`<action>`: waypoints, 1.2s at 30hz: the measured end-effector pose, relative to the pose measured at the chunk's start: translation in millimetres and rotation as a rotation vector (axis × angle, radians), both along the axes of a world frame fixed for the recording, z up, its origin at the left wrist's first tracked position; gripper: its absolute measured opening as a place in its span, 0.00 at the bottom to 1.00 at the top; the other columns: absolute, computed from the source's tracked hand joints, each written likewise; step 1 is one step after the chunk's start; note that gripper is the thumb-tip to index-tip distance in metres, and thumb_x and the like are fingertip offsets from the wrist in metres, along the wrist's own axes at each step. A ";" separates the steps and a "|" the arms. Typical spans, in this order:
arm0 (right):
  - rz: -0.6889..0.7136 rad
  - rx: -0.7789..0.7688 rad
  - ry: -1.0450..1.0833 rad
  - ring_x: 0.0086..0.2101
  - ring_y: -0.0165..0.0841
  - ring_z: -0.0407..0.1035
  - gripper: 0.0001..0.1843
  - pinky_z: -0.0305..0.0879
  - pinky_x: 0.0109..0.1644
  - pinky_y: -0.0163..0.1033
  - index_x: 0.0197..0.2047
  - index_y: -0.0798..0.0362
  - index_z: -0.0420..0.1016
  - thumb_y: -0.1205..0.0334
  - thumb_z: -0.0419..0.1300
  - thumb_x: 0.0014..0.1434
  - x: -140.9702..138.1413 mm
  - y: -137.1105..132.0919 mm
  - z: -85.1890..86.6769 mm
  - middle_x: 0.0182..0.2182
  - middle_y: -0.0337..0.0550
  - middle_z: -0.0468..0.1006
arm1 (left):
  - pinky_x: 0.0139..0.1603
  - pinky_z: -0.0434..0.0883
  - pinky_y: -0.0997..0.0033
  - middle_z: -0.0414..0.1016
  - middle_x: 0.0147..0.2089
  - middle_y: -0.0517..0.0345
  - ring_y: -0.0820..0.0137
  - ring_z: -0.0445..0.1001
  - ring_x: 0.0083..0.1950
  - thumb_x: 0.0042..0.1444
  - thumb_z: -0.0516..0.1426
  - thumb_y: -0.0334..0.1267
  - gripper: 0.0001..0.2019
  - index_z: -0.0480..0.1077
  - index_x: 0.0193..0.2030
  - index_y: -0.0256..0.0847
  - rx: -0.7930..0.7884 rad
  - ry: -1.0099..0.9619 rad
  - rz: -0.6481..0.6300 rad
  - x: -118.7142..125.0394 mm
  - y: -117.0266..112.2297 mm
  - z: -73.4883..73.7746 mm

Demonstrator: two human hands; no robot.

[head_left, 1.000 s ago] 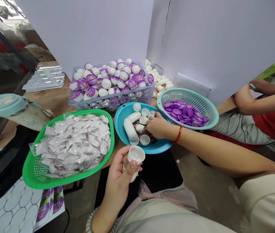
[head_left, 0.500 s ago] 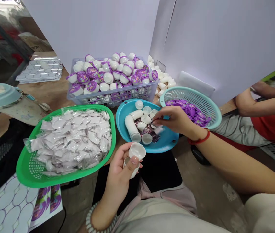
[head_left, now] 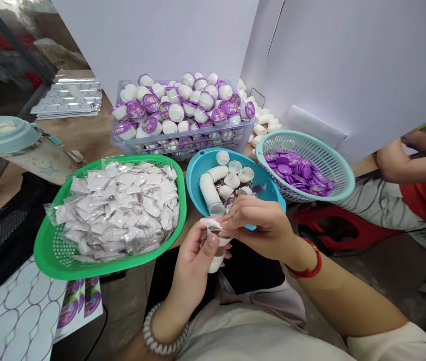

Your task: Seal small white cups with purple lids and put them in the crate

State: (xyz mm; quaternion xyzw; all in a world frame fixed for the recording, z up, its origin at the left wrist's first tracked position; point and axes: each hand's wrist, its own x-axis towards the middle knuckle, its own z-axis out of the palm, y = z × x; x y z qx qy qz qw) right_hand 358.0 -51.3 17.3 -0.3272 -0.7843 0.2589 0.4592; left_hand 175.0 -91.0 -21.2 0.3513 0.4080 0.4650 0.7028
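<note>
Snugly gripping white cups [head_left: 216, 262] with left hand [head_left: 194, 258]; tightly pinching white packet [head_left: 211, 223] over them with right hand [head_left: 267, 225]; unable to read purple labels [head_left: 150, 103].

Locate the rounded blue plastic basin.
In the head view, the basin sits slightly right of centre, between the oval green plastic basket and the round turquoise plastic basket.

The right hand [head_left: 263, 228] has moved from the blue oval plastic basin [head_left: 193, 173] to the left hand [head_left: 193, 260]. It has brought a small white packet [head_left: 211, 223] to the mouth of the upper white round plastic cup [head_left: 223, 241], previously uncovered, now partly covered. At right, more of the red plastic stool [head_left: 325, 214] is visible.
</note>
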 end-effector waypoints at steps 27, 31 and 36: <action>-0.410 -0.312 0.045 0.30 0.30 0.64 0.21 0.63 0.32 0.34 0.42 0.49 0.69 0.47 0.72 0.60 76.9 7.9 11.7 0.33 0.36 0.71 | 0.24 0.71 0.77 0.80 0.33 0.58 0.70 0.75 0.28 0.57 0.68 0.56 0.24 0.80 0.53 0.42 -0.077 0.161 0.068 0.0 1.7 16.0; -0.843 -0.329 -0.806 0.41 0.39 0.75 0.15 0.69 0.47 0.41 0.54 0.58 0.79 0.65 0.59 0.66 173.4 66.5 14.8 0.44 0.53 0.84 | 0.25 0.70 0.78 0.79 0.32 0.58 0.72 0.74 0.28 0.54 0.70 0.53 0.22 0.83 0.51 0.42 -0.082 0.171 0.070 -3.7 -0.3 31.0; -0.592 -0.450 -1.064 0.48 0.38 0.79 0.22 0.69 0.54 0.35 0.57 0.53 0.85 0.72 0.64 0.60 206.8 113.9 -10.4 0.53 0.51 0.86 | 0.23 0.69 0.76 0.79 0.29 0.57 0.71 0.73 0.26 0.55 0.69 0.51 0.19 0.85 0.48 0.41 -0.036 0.201 -0.017 -2.2 -3.5 37.1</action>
